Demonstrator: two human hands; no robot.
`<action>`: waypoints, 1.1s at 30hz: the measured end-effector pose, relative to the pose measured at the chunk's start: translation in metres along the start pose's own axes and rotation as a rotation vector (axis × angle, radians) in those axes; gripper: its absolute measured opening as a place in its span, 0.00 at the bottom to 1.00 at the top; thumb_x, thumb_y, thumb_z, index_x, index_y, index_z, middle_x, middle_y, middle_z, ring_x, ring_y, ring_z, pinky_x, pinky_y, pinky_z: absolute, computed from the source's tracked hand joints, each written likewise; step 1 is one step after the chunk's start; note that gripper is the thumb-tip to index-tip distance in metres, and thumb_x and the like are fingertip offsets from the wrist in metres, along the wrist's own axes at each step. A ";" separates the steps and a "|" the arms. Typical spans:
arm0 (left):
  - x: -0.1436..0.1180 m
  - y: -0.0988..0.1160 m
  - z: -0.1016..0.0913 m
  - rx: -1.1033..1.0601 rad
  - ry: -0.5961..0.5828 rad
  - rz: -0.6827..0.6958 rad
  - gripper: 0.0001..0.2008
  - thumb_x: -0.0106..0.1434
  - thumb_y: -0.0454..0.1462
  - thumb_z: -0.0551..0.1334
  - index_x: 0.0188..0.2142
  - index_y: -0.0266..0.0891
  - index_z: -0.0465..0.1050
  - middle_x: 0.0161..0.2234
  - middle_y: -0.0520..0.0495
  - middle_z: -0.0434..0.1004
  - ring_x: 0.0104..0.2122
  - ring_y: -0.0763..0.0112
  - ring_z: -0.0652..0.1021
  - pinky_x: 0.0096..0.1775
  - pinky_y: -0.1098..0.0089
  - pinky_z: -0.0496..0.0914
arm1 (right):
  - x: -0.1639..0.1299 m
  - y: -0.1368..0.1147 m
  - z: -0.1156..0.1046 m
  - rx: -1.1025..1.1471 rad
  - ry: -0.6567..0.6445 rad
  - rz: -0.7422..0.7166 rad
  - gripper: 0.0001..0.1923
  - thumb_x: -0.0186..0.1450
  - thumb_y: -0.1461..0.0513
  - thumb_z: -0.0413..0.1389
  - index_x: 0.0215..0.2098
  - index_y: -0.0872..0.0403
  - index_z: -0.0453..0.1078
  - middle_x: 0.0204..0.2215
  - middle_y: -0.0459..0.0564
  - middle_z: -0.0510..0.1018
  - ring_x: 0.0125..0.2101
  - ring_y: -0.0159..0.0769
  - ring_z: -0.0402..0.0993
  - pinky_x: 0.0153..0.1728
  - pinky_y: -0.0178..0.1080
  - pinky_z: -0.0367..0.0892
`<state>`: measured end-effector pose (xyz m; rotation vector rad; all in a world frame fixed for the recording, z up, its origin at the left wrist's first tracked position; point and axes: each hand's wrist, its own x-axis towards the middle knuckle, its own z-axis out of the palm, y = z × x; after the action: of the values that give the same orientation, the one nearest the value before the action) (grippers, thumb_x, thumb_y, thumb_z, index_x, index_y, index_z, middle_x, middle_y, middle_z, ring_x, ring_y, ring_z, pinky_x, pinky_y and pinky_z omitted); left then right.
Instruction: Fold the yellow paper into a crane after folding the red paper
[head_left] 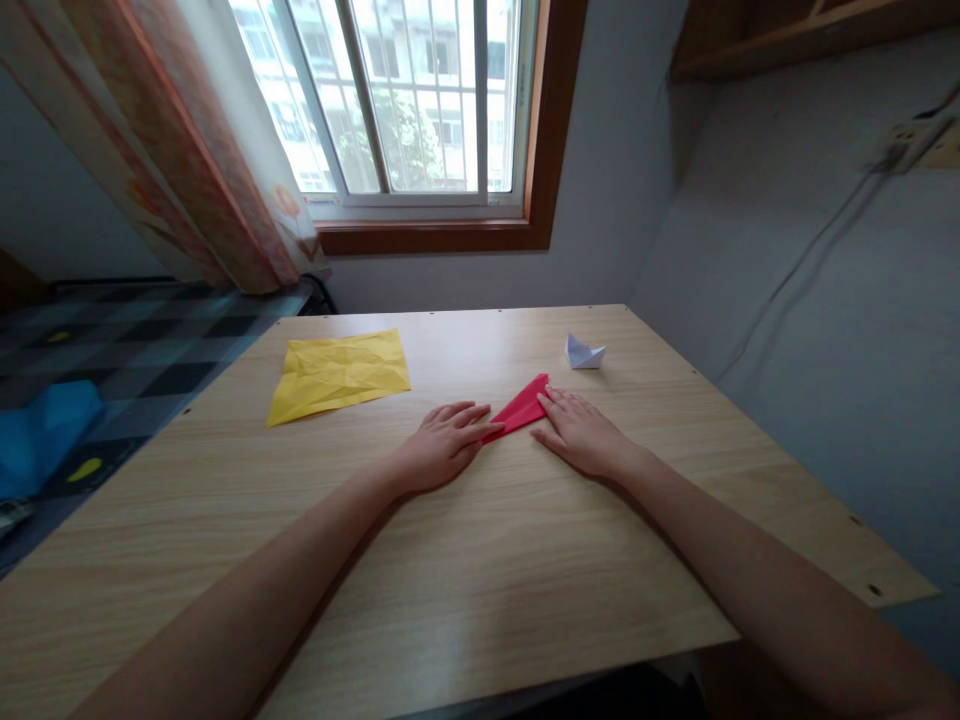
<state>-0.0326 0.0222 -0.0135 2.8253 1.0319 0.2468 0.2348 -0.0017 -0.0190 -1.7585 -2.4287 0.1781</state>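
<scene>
A folded piece of red paper [519, 408] lies flat on the wooden table [480, 560], long and narrow toward its left end. My left hand [444, 445] rests palm down with its fingers stretched out, the fingertips pressing on the paper's left end. At the paper's right end, my right hand [581, 430] lies flat with fingers extended over the edge, its thumb slightly apart on the near side. The parts of the paper under the fingers are hidden.
Creased yellow paper [341, 372] lies at the table's back left. A small white paper boat [583, 352] stands at the back right. Beyond the left edge is a checked bed [150, 340] with a blue object [45, 430]. A wall borders the right side.
</scene>
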 end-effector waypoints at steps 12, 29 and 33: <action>0.000 -0.001 0.000 -0.054 0.052 0.013 0.21 0.71 0.38 0.51 0.61 0.52 0.68 0.64 0.47 0.65 0.63 0.55 0.64 0.62 0.50 0.59 | 0.002 0.002 0.002 -0.057 0.206 -0.114 0.29 0.71 0.53 0.50 0.66 0.59 0.60 0.67 0.63 0.60 0.67 0.50 0.52 0.66 0.54 0.48; 0.001 0.005 0.000 -0.114 0.184 -0.007 0.20 0.64 0.32 0.54 0.54 0.39 0.73 0.56 0.42 0.74 0.58 0.60 0.71 0.60 0.55 0.65 | -0.002 -0.006 -0.006 0.180 0.196 -0.438 0.16 0.70 0.65 0.51 0.53 0.53 0.75 0.49 0.56 0.78 0.50 0.43 0.72 0.51 0.46 0.68; 0.000 0.005 0.002 -0.071 0.186 -0.038 0.19 0.67 0.34 0.53 0.55 0.36 0.72 0.57 0.39 0.73 0.58 0.58 0.71 0.61 0.55 0.64 | -0.004 -0.009 -0.009 0.176 0.176 -0.418 0.17 0.70 0.65 0.50 0.53 0.52 0.75 0.51 0.56 0.77 0.50 0.43 0.72 0.51 0.46 0.67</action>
<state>-0.0288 0.0186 -0.0150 2.7574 1.0873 0.5397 0.2295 -0.0079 -0.0087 -1.1159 -2.4943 0.1748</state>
